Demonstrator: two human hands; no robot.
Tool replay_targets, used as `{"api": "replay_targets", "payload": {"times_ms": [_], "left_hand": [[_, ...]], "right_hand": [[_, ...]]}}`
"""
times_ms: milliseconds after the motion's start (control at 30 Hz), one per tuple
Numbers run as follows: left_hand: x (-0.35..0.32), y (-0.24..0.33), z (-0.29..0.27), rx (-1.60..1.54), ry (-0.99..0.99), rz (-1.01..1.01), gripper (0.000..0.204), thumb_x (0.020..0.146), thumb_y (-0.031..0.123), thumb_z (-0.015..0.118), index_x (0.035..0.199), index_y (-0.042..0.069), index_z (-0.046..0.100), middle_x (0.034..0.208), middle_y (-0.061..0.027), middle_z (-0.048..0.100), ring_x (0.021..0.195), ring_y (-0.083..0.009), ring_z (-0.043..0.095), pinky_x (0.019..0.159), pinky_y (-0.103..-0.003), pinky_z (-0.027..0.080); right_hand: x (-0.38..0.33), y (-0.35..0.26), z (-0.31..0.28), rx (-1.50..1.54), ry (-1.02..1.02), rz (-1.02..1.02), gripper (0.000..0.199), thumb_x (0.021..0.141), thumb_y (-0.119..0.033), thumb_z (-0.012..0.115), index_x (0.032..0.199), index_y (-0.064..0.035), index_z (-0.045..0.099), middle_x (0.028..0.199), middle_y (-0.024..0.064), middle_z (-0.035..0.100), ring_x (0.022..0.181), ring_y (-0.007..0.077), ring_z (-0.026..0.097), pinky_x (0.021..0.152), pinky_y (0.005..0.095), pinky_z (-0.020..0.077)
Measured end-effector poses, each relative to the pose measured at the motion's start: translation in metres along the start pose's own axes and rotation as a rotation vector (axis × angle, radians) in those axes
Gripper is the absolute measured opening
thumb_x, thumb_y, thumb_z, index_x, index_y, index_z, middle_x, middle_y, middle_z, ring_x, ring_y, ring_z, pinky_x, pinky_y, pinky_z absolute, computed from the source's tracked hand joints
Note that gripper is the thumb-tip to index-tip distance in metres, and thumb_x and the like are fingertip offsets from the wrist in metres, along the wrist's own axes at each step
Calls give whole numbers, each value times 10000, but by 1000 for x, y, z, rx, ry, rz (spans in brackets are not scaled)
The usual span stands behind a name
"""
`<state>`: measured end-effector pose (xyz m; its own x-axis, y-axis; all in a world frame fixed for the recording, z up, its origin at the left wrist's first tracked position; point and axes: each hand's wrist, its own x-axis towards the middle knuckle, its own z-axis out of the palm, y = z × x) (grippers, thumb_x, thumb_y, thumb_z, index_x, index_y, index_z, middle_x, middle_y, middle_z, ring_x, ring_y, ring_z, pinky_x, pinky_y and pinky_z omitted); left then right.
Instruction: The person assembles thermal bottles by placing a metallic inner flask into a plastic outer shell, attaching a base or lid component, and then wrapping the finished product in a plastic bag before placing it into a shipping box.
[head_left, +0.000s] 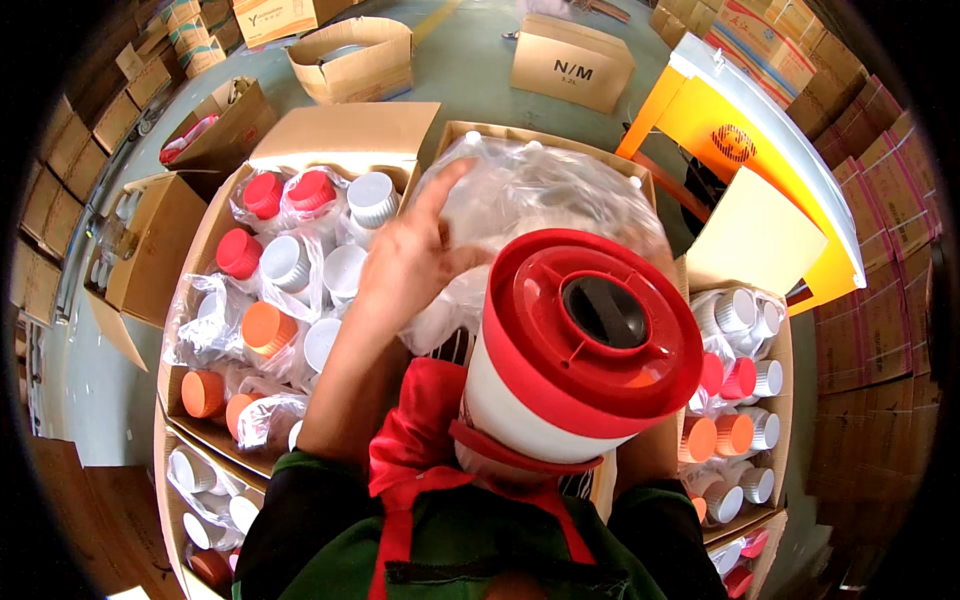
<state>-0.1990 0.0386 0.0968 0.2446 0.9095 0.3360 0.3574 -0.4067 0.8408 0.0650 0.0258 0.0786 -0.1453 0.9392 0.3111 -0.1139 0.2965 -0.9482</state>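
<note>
My left hand is over a carton of crumpled clear plastic film, with its index finger stretched out and its thumb apart. The hand looks open, and I cannot tell whether it touches the film. Close in front of my chest is a large white container with a red lid and a black oval piece in its middle. My right forearm passes behind the container, which hides my right hand. What that hand holds or touches does not show.
A carton on the left holds several bagged bottles with red, grey and orange caps. Similar capped bottles fill cartons on the right. An orange and white cart stands beyond. Open boxes sit on the floor; stacked cartons line the right.
</note>
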Motion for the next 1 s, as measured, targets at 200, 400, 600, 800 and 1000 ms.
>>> {"api": "replay_targets", "payload": {"times_ms": [200,400,600,800,1000], "left_hand": [[-26,-16,-17,223,271,253,158,746,44,687,876,58,598,772,-79,578,654,-176,556,591,-255,444],[-102,42,-55,-390,-703,593,68,816,77,663,830,69,597,820,-98,633,745,-301,625,681,-350,498],[-169,35,26,526,-897,485,523,829,146,581,1308,48,395,1153,-170,537,1044,-284,564,870,-346,467],[-173,-61,3,-104,-374,-159,568,840,193,586,1339,48,356,1245,-180,475,1135,-282,504,942,-357,415],[-197,-61,-6,-621,-318,-239,617,852,240,592,1369,47,318,1338,-190,413,1227,-279,445,1015,-369,362]], "right_hand": [[-28,-25,10,-105,-127,-162,739,744,-449,596,1265,-25,288,1235,151,437,1107,254,419,973,455,333],[-76,-55,7,-266,-272,-260,858,695,-413,664,1316,-31,213,1293,151,383,1170,254,366,1006,449,293],[-53,3,27,-240,-152,-8,995,645,-378,732,1367,-38,138,1350,151,329,1233,254,312,1040,443,253],[-87,34,19,-139,-171,138,1144,596,-343,800,1417,-44,62,1407,150,275,1296,254,258,1073,437,213],[-205,97,42,-21,-203,213,1238,577,-293,848,1459,-46,15,1428,159,278,1306,261,285,1078,436,225]]}}
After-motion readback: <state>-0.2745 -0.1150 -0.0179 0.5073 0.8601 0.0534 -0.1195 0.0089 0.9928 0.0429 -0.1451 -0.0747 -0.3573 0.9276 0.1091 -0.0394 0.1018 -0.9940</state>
